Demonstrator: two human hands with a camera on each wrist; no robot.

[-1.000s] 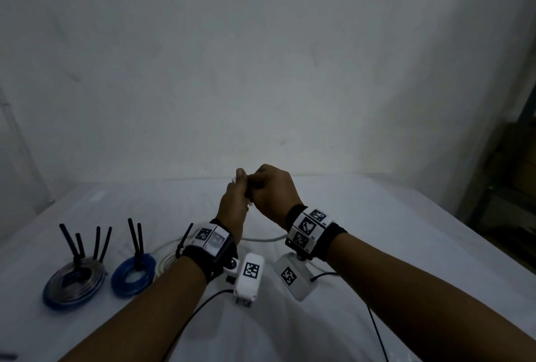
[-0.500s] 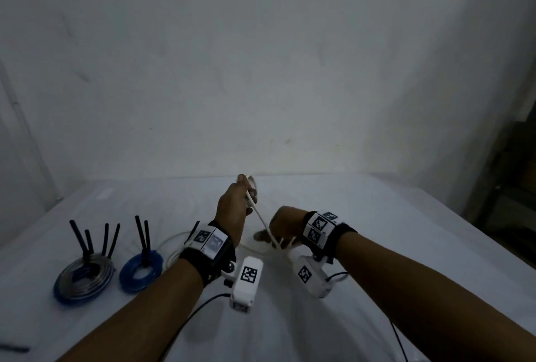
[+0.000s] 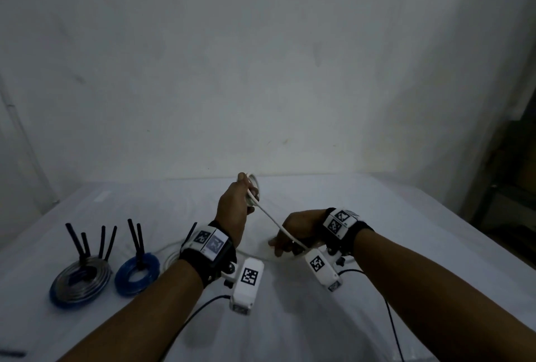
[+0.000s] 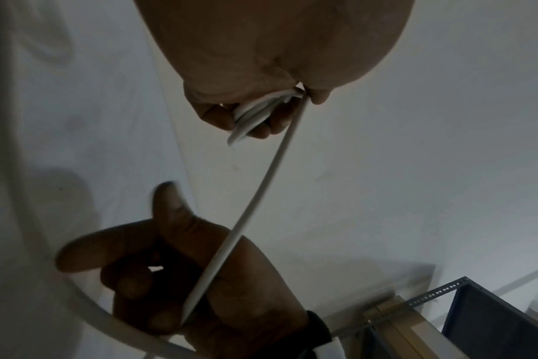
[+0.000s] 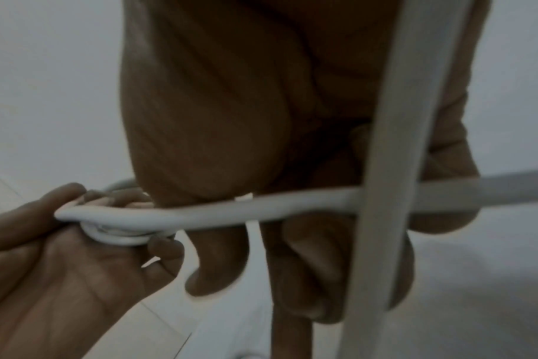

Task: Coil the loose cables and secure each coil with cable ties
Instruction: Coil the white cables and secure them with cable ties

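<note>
The left hand [image 3: 233, 206] is raised above the tabletop [image 3: 406, 216], its fingers curled round a small coil of white cable [image 3: 251, 192]; the left wrist view shows a few turns stacked in that grip [image 4: 255, 114]. From the coil a straight run of the same white cable [image 3: 275, 224] slopes down and toward the person's right, to the right hand [image 3: 295, 231], which sits lower and nearer the tabletop. That hand's fingers are bent round the run, gripping it, and beyond them the slack curves away over the tabletop [image 4: 86, 308].

So the cable's long axis lies on a diagonal from the coil to the right hand, with the coil at the high end. The next wrap likely turns on this: the right hand, the one holding the free length, would have to carry it up to the coil and round it, while the left only holds the turns flat.

Well to the left of the coil lie a grey and blue coil [image 3: 81, 283] and a smaller blue coil [image 3: 137, 273], each with black ties [image 3: 87, 241] standing up from it.
</note>
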